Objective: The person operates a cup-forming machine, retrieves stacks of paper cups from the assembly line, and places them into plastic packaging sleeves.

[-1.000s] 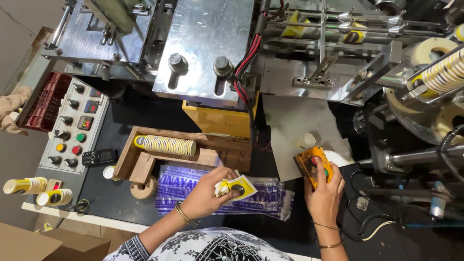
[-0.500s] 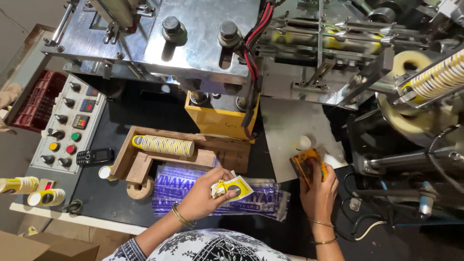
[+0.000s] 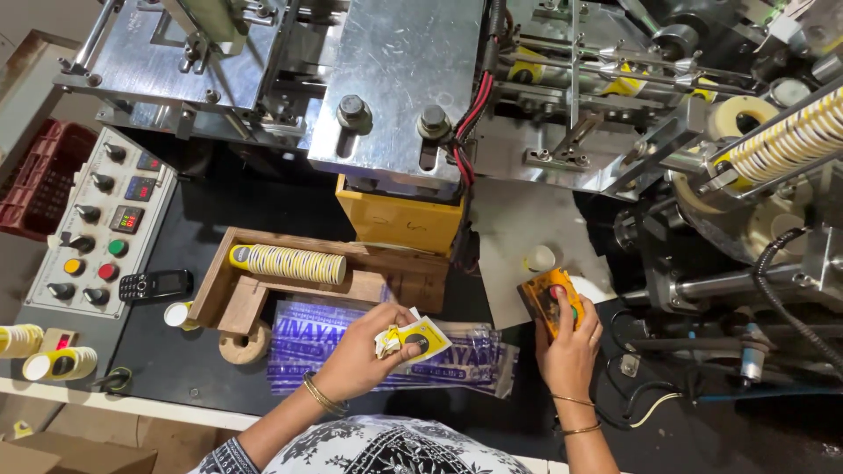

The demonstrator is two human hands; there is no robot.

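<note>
My left hand (image 3: 362, 353) holds a small fan of flat yellow-and-white printed paper blanks (image 3: 413, 337) above a stack of clear printed plastic bags (image 3: 334, 344). My right hand (image 3: 569, 344) grips an orange push-button control box (image 3: 551, 299), thumb over its buttons. Just behind the left hand, a wooden tray (image 3: 263, 294) carries a lying stack of nested yellow-and-white paper cups (image 3: 291, 263).
A grey control panel (image 3: 97, 230) with knobs and coloured buttons stands at the left, a mobile phone (image 3: 154, 284) beside it. A large metal machine (image 3: 395, 79) with a yellow block (image 3: 397, 221) fills the back. Cup stacks (image 3: 53, 364) lie at the lower left. Cables (image 3: 790, 290) run at right.
The view has shifted slightly. Both hands stay in nearly the same places, still holding the blanks and the control box.
</note>
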